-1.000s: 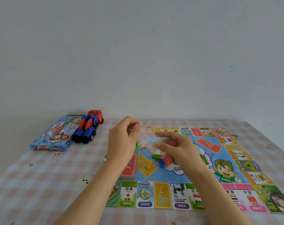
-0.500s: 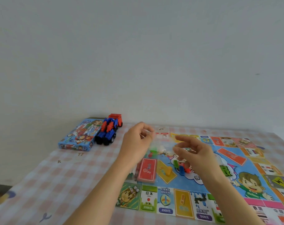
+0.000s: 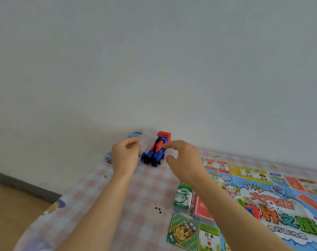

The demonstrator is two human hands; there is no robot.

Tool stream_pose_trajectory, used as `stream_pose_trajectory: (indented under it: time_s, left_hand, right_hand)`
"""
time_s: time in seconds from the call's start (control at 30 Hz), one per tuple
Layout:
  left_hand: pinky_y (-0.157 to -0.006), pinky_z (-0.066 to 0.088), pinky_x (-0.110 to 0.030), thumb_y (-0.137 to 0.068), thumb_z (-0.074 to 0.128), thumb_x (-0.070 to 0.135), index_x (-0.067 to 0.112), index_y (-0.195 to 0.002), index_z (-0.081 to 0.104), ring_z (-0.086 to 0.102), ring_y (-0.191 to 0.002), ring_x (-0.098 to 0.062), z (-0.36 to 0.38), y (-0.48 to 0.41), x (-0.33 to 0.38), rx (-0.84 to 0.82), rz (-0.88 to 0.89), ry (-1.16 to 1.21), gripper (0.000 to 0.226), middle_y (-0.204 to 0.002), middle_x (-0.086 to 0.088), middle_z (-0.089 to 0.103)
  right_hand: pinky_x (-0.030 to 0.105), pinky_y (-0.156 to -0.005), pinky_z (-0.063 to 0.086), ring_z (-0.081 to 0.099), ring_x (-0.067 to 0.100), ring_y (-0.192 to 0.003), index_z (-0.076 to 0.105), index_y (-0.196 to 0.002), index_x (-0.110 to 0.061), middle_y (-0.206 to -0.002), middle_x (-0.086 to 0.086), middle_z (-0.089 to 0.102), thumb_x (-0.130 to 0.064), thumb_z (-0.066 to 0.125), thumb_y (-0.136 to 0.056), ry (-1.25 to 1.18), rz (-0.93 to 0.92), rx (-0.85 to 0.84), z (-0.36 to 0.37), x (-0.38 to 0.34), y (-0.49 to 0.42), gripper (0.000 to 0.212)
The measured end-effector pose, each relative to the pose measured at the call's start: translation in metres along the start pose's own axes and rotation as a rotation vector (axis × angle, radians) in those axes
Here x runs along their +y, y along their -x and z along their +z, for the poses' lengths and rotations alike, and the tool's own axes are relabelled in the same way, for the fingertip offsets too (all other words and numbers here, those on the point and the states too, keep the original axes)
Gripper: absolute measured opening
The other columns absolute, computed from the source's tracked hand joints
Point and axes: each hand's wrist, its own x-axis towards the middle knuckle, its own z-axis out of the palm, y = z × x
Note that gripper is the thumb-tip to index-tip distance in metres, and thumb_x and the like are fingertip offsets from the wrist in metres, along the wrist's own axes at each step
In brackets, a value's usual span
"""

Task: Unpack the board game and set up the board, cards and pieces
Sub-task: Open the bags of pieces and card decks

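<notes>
Reaching toward the far left corner of the surface (image 3: 136,200), both hands hover by the toy truck (image 3: 155,151). Left hand (image 3: 125,156) sits over the blue game box (image 3: 108,157), fingers curled, thumb and forefinger pinching a clear plastic bag (image 3: 146,140), blurred, contents unclear. Right hand (image 3: 183,160) is just right of the truck, fingers loosely curled, forefinger and thumb apart, holding nothing visible; whether the fingertip touches the truck can't be told. Game board (image 3: 280,205) lies flat on the right side of the surface, running off the right and near edges. Green money stack (image 3: 183,198) and red card stack (image 3: 202,208) lie at the board's left edge, side by side. White die (image 3: 270,205) and red piece (image 3: 254,213) sit on the board's middle. Pink checked cloth covers the surface.
</notes>
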Motion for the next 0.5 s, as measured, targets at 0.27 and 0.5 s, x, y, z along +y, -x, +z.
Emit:
stream_pose_trajectory:
  time_s: [0.27, 0.5]
  left_hand:
    - [-0.089, 0.046, -0.026, -0.085, 0.059, 0.01, 0.018, -0.117, 0.067, 0.061, -0.108, -0.017, -0.024, -0.036, -0.029, -0.062, 0.088, -0.448, 0.034, -0.119, 0.0, 0.066]
    - [-0.089, 0.044, -0.037, -0.085, 0.059, 0.022, 0.03, -0.103, 0.072, 0.053, -0.11, -0.024, -0.022, -0.045, -0.04, -0.083, 0.19, -0.77, 0.023, -0.116, 0.002, 0.065]
  right_hand:
    - [0.028, -0.095, 0.038, 0.046, 0.02, -0.116, 0.064, -0.119, -0.023, -0.126, -0.001, 0.059, -0.005, 0.053, -0.084, 0.186, -0.09, -0.052, 0.033, -0.014, -0.025, 0.041]
    - [0.024, -0.097, 0.033, 0.039, 0.017, -0.122, 0.061, -0.123, -0.024, -0.132, -0.003, 0.055, -0.007, 0.053, -0.085, 0.218, -0.106, -0.069, 0.043, -0.014, -0.033, 0.042]
